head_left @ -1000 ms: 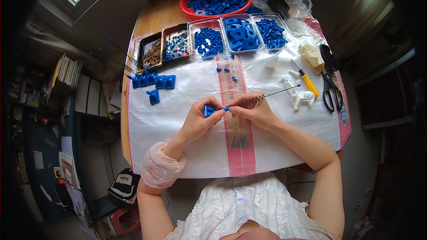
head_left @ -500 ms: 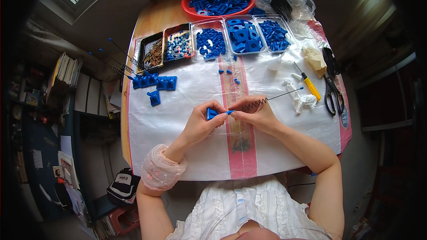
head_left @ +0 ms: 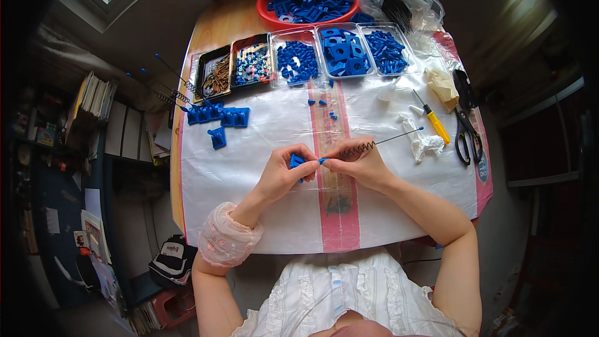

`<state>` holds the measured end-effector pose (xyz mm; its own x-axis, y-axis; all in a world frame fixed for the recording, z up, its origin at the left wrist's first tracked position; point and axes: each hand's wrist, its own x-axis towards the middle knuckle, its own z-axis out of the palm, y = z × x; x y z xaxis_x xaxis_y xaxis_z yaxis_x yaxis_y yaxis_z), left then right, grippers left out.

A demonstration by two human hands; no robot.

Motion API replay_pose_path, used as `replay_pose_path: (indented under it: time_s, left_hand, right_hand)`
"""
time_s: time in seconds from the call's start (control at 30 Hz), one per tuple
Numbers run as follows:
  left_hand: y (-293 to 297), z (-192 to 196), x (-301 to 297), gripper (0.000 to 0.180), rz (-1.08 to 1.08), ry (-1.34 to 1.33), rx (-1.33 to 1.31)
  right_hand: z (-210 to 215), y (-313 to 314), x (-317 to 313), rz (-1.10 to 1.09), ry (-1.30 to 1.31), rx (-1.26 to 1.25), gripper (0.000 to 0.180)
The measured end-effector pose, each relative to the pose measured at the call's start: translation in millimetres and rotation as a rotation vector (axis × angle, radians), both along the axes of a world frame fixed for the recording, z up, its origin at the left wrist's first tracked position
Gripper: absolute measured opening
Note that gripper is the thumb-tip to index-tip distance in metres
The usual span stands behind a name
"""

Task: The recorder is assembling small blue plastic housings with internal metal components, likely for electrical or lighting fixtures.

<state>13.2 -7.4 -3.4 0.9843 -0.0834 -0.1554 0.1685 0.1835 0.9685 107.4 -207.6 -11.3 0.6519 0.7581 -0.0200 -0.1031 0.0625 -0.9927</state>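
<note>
Over the middle of the table, my left hand [head_left: 286, 168] is closed round a blue plastic bracket [head_left: 296, 161], partly covered by the fingers. My right hand [head_left: 357, 161] pinches a black coil-spring rod [head_left: 360, 148], whose straight wire runs out to the right and ends in a small blue tip [head_left: 421, 128]. Between the fingertips of both hands sits a small blue piece [head_left: 322, 161]; how it joins the bracket or the spring is hidden. Beyond my hands a few small blue pegs [head_left: 322, 102] lie on the sheet.
Trays of screws [head_left: 216, 76], nuts [head_left: 252, 64] and blue parts [head_left: 340, 53] line the back, before a red basin [head_left: 262, 9]. Blue assemblies with springs [head_left: 206, 113] stand at the left. At the right lie a yellow-handled screwdriver [head_left: 438, 127], black scissors [head_left: 465, 137] and crumpled white plastic [head_left: 427, 145].
The bracket has turned slightly in my left hand. The rod's blue tip has dipped a little and shifted left. Both hands keep their hold.
</note>
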Motion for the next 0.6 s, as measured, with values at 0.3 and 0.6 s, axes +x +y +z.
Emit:
replay_pose_path:
  time_s: [0.3,0.6]
  left_hand:
    - [1.3,-0.7,1.0,0.011,0.002,-0.01,0.004]
    - [0.1,-0.7,1.3,0.01,-0.001,-0.008,0.008]
  right_hand:
    - [1.7,2.0,1.7,0.003,0.033,0.0,0.008]
    - [1.2,0.8,1.8,0.013,0.021,0.001,0.009]
